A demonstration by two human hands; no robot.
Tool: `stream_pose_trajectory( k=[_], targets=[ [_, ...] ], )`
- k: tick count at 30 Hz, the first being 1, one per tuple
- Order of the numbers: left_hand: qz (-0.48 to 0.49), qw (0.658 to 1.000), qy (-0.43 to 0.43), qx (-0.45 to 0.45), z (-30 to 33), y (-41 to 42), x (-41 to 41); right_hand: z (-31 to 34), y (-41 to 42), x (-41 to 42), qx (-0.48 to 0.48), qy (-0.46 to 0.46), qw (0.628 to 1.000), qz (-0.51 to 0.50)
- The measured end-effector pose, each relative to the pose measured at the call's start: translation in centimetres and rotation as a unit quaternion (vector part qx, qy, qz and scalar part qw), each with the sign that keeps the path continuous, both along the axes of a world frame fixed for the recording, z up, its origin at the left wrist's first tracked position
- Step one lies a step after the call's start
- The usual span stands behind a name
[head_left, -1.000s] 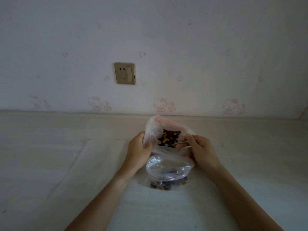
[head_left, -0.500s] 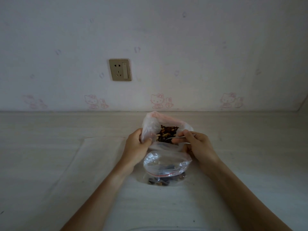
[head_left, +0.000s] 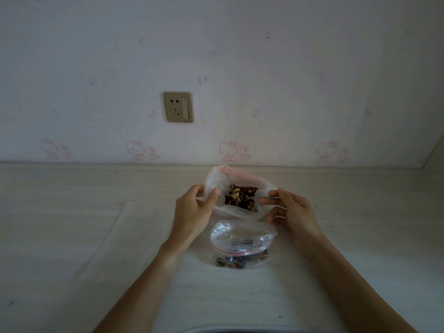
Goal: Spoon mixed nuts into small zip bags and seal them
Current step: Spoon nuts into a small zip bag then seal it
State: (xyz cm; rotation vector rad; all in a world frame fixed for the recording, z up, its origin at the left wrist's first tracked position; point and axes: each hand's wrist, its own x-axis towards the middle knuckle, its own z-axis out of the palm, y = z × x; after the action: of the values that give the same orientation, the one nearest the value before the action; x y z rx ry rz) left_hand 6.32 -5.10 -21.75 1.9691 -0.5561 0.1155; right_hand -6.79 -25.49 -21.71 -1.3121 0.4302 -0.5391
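A pale wood-grain surface [head_left: 72, 236] meets a pink wall with faint cartoon-cat prints. At about 11 o'clock on the wall sits a gold wall socket [head_left: 178, 107].

Near the centre, the left hand [head_left: 192, 212] grips the left edge of a large translucent plastic bag [head_left: 216, 181], its fingers [head_left: 211, 195] curled round the plastic with the thumb on the inside, holding the mouth open. Inside lie the mixed nuts [head_left: 241, 197], brown and tan.

Just below, toward 6 o'clock, a small zip bag [head_left: 242, 239] with a red seal line rests on the surface, puffed up, with a few nuts at its bottom.

At 3 o'clock from the big bag, the right hand [head_left: 295, 212] pinches a thin metal spoon [head_left: 262, 197] between thumb and fingertips; its tip reaches into the nuts.
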Motion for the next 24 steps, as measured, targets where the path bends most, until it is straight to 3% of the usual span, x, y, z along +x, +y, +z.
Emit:
stream_pose_trajectory(
  k=[7, 12, 17, 21, 24],
  targets=[
    [0.063, 0.995, -0.074, 0.0, 0.3, 1.2, -0.4, 1.3, 0.0, -1.3, -0.024, -0.025, 0.999, 0.004],
    [-0.03, 0.997, -0.069, 0.001, 0.4, 2.3, -2.1, 2.8, 0.2, -3.4, -0.043, -0.051, 0.997, 0.033],
    [-0.097, 0.99, -0.044, 0.091, -0.4, 3.2, -3.5, 3.6, 1.1, -6.2, -0.053, -0.051, 0.995, 0.073],
    [-0.127, 0.989, -0.036, 0.069, -0.6, 3.2, -4.0, 3.8, 2.5, -7.5, -0.131, -0.013, 0.987, 0.09],
    [-0.154, 0.987, -0.009, 0.033, -0.3, 3.1, -4.2, 4.0, 3.7, -7.8, -0.279, -0.001, 0.955, 0.104]
  ],
)
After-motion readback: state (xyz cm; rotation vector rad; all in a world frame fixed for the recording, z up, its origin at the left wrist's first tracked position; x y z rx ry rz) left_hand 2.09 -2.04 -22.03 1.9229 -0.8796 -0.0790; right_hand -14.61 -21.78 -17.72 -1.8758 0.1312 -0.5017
